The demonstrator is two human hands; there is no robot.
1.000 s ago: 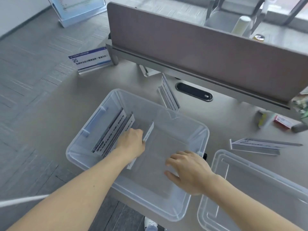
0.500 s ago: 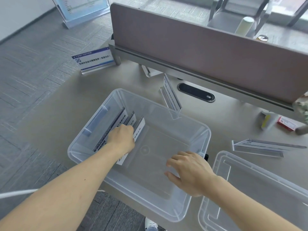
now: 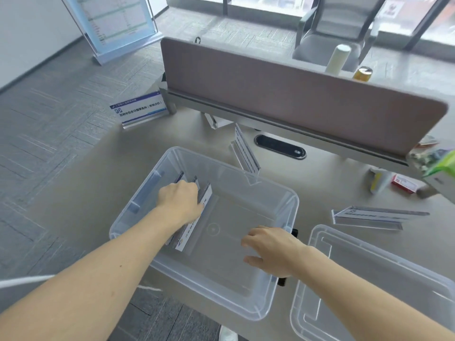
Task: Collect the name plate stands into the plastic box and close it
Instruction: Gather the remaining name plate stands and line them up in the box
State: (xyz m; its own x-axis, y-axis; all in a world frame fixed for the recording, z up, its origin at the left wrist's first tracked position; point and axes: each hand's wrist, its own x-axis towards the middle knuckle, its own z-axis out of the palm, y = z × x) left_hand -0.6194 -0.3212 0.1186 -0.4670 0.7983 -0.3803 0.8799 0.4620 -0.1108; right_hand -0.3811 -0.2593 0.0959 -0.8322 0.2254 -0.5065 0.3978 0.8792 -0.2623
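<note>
A clear plastic box [image 3: 283, 200] sits open on the desk in front of me. Inside it, against the left wall, stand several name plate stands [image 3: 194, 230]. My left hand [image 3: 179, 201] is in the box and grips their upper edges. My right hand [image 3: 273, 249] hovers over the box's right side with fingers loosely curled, holding nothing. Three more stands are on the desk: one [image 3: 245, 150] just behind the box, one [image 3: 369, 215] lying to the right, one [image 3: 140, 110] upright at the far left corner. The clear lid [image 3: 384, 276] lies right of the box.
A brown divider panel [image 3: 295, 94] runs along the back of the desk, with a black cable port [image 3: 280, 146] before it. Small packets and a red box [image 3: 403, 184] sit at the far right. The desk's front edge is just below the box.
My left hand has pushed the rightmost stand leftward against the other stands in the box. My right hand has stayed over the box's right side. The view has tilted up slightly.
</note>
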